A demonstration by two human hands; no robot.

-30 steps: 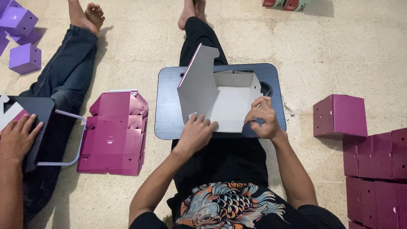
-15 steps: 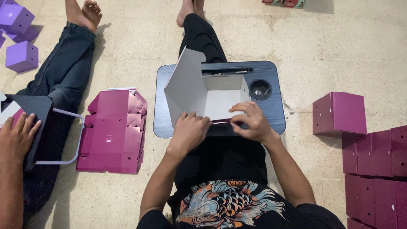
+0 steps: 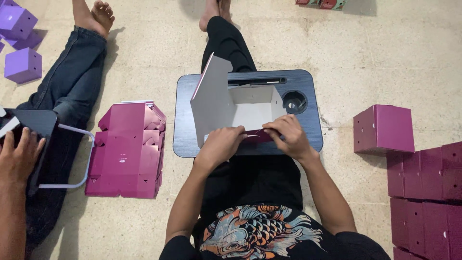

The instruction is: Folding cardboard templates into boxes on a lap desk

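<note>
1. Head view looks down over my black shirt with its printed fish, nearest to me, and my legs in black trousers stretch away across the tiled floor.
2. My left hand sits at the near edge of the half-folded box, fingers curled and pressed on the near flap; the grip is closed on the card.
3. My right hand is just beside it, fingers pinched together on the same near flap, where a sliver of magenta shows between my two hands.
4. That box stands on the dark lap table across my thighs. Its inside is pale grey, one tall panel rises tilted on the left, and the low walls form an open tray.
5. On the lap table's far right corner there is a round recess, and a long slot runs along the far edge.
6. To my left on the floor lies a stack of flat magenta box blanks, near the table but apart from it.
7. To my right stand finished magenta boxes, one single box set a little closer to the table.
8. Farther left, another person's hand rests on a second dark lap table, their jeans-clad leg beside it.
9. Farthest left are purple boxes.
</note>
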